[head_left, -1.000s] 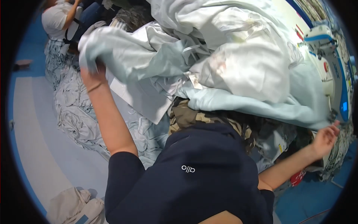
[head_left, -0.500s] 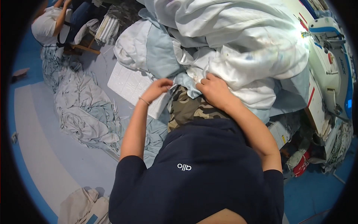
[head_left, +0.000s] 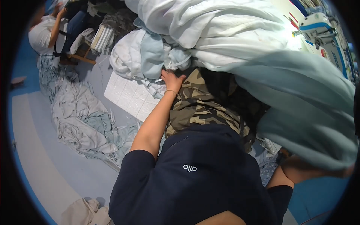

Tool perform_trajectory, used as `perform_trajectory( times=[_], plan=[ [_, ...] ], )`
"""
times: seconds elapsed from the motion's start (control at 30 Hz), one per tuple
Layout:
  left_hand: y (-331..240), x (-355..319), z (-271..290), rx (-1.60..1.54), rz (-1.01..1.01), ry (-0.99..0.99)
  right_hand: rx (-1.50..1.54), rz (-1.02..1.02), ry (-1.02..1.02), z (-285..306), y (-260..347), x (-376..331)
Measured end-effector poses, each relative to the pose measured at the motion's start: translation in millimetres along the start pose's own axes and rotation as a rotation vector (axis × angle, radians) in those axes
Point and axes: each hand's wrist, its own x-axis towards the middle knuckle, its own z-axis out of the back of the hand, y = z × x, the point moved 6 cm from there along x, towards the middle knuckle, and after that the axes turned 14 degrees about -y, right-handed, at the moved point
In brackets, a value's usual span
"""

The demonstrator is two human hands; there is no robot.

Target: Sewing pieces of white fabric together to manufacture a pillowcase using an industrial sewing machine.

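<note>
My right arm reaches far out to the right. At its end my right hand (head_left: pixel 347 171), blurred at the dark rim, grips the edge of a large pale cloth (head_left: pixel 300 90). The cloth stretches from the pile in front of me across to that hand, and its near part is shaded grey-green. My left hand (head_left: pixel 172 80) is beside my camouflage-patterned trousers, at the near edge of a bunched white and light-blue cloth (head_left: pixel 152 56). Its fingers and thumb are apart and touch the fabric edge.
A white embossed panel (head_left: pixel 129 93) lies left of my lap. Heaped pale fabric (head_left: pixel 80 112) trails over the floor. A blue-and-white sewing machine (head_left: pixel 318 28) stands at the far right. Another person (head_left: pixel 47 32) sits at the upper left, near a wooden stool (head_left: pixel 82 58).
My right hand has swung from my lap out to the far right, drawing the cloth with it and uncovering my trousers. The left hand has moved right and slightly up to the bunched cloth.
</note>
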Motion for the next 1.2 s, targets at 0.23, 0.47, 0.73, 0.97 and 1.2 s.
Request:
perform_trajectory(
  times=[0.23,0.47,0.73,0.97,1.2],
  plan=[
    [-14,95,57,0.068,-0.307,0.136,-0.593,-0.155,0.031,184,-128,-37],
    [-86,213,228,-0.48,-0.013,0.219,-1.147,-0.321,0.147,262,-194,-131],
    [-76,206,203,0.339,-0.541,0.138,0.083,-0.895,0.588,-59,15,-222],
    [-35,157,146,0.231,-0.679,0.4,0.274,-0.053,0.94,-239,152,-306],
    [-40,202,110,0.405,-0.691,0.124,0.24,-0.28,0.848,-249,97,-308]
  ],
)
